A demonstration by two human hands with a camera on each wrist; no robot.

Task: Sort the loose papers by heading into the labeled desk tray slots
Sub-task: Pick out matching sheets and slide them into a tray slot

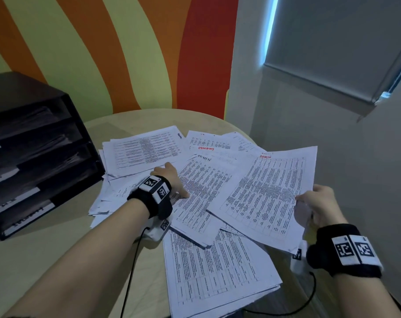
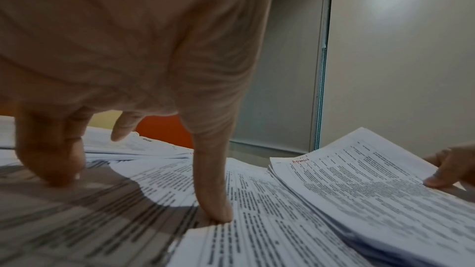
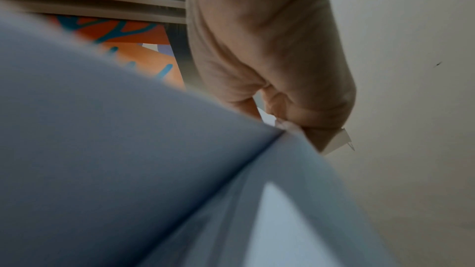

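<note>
One black desk tray [image 1: 46,157] stands at the table's left edge, with four stacked slots. Three white slot labels [image 1: 27,214] show along its front. Three sheets bear a visible "ADMIN" heading [image 1: 265,156]. The loose papers [image 1: 218,260] overlap too much to count. Two hands [image 1: 172,180] show.

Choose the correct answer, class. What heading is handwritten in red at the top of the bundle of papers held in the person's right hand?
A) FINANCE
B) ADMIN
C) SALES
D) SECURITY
B: the bundle of papers that the right hand grips by its edge has "ADMIN" in red at its top, legible in the head view and again in the left wrist view.
</note>
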